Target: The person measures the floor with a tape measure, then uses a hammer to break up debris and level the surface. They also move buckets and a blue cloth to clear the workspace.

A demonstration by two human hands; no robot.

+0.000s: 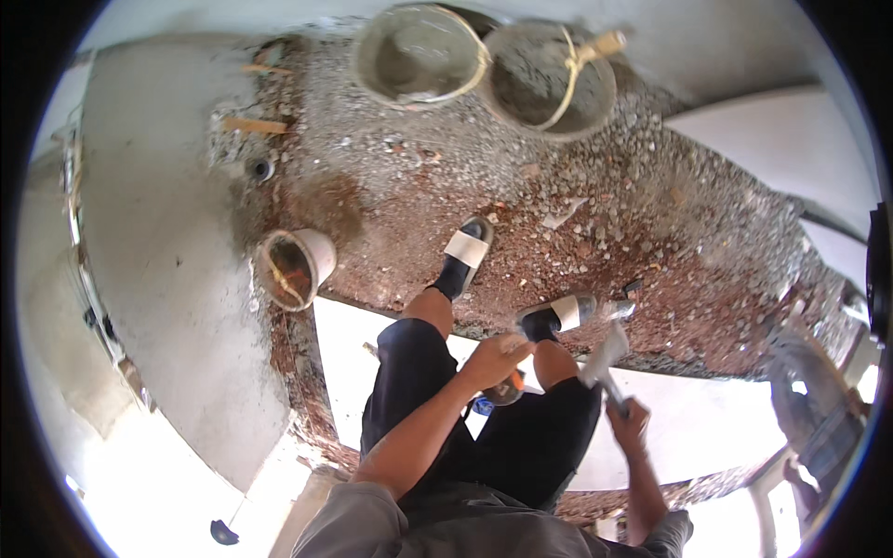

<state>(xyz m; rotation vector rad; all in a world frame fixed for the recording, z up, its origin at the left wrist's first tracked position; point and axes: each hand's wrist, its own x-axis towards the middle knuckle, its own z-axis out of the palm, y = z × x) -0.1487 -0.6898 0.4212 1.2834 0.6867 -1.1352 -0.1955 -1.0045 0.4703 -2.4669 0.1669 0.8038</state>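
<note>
Held in front of my right knee, a trowel-like tool [606, 357] has a pale, flat blade and a short grey handle. My right hand [630, 421] is closed around that handle. My left hand [498, 363] is between my knees with its fingers curled in. Just under it shows a dark rounded object with an orange part [508, 388]; its kind and how it is held are hard to make out. A small blue thing [483, 405] is beside that object. My feet, in slides over dark socks, rest on rubble-strewn ground [391, 237].
Ahead stand two large buckets, one [420, 93] with grey wet material, the other [549, 79] with a rope handle and wooden grip. A smaller pale bucket [321, 256] leans at left, near a pipe end [263, 169]. A pale slab [693, 409] lies beneath me. Another person [814, 400] is at right.
</note>
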